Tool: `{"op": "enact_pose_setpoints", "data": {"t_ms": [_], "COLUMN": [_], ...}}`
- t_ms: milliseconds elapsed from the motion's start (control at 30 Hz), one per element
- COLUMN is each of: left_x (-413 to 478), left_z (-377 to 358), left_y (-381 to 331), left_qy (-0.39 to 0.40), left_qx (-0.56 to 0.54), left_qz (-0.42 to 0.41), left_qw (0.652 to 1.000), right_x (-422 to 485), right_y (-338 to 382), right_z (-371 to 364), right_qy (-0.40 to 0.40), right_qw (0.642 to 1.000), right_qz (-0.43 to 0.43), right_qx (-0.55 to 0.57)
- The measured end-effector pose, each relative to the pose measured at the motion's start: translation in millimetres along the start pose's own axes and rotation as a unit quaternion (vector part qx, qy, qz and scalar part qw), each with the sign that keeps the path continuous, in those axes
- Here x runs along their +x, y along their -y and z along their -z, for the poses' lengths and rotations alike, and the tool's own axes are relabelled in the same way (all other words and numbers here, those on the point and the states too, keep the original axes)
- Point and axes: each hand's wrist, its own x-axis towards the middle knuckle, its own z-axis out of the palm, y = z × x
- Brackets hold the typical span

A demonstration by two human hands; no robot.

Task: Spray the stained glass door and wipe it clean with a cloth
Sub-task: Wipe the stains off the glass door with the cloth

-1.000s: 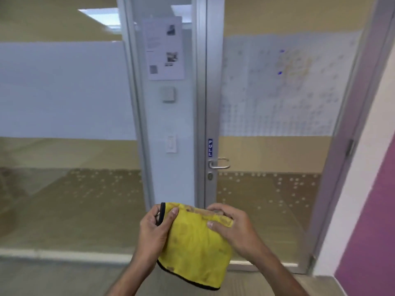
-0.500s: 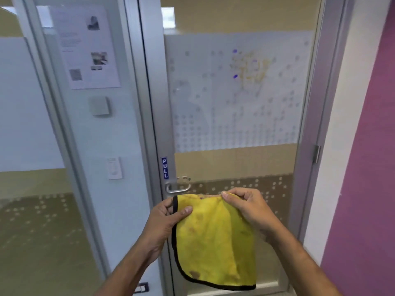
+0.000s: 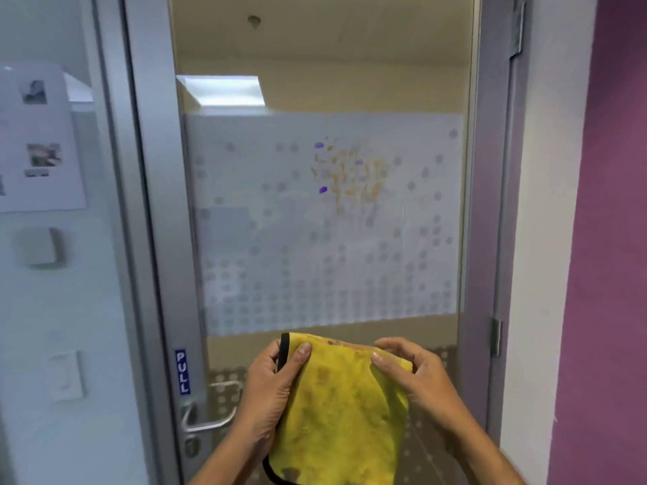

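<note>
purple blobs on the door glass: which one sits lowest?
The purple blob at the stain's lower left edge, left of the orange streaks. The other two, and, sit higher up.

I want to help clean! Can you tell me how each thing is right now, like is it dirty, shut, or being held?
Glass door: shut, not wiped yet.
Stain: orange and purple marks on the frosted part.
Yellow cloth: held up by both hands, hanging down, brown spots on it.
Left hand: pinching the cloth's top left corner.
Right hand: gripping the cloth's top right edge.
Door handle: level, untouched.
</note>
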Motion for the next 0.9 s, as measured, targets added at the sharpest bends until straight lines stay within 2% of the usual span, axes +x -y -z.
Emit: {"op": "enact_pose_setpoints", "data": {"t_ms": [67, 133, 200, 267, 333, 400, 567, 767, 900], "left_x": [29, 59, 85, 109, 132, 157, 218, 276, 293], "left_z": [-15, -25, -33, -38, -41, -46, -65, -86, -108], "left_y": [-4, -7, -9, -12, -15, -18, -33, -40, -32], "left_qy": [-0.011, -0.024, -0.031, -0.03, -0.013, 0.013, 0.029, 0.036, 0.009], "left_qx": [0.001, -0.003, -0.001, 0.005, 0.0, -0.008, 0.002, 0.073, 0.118], "left_qz": [-0.018, -0.033, -0.05, -0.066, -0.071, -0.071, -0.107, -0.139, -0.171], "left_qw": [1.0, 0.999, 0.998, 0.997, 0.997, 0.997, 0.994, 0.987, 0.978], "right_x": [21, 38, 51, 64, 81, 103, 168, 239, 276], "right_y": [-3, -6, -9, -10, -7, 0, 20, 24, 20], "right_z": [9, 14, 16, 15, 10, 2, -7, 13, 22], "right_qy": [-0.02, -0.005, 0.002, -0.031, -0.109, -0.185, -0.313, -0.403, -0.439], "right_qw": [0.998, 0.993, 0.991, 0.996, 0.993, 0.966, 0.875, 0.816, 0.835], "right_qz": [0.001, -0.015, -0.025, -0.011, 0.023, 0.066, 0.152, 0.177, 0.164], "right_qx": [0.053, 0.116, 0.13, 0.084, -0.049, -0.166, -0.336, -0.375, -0.289]}}
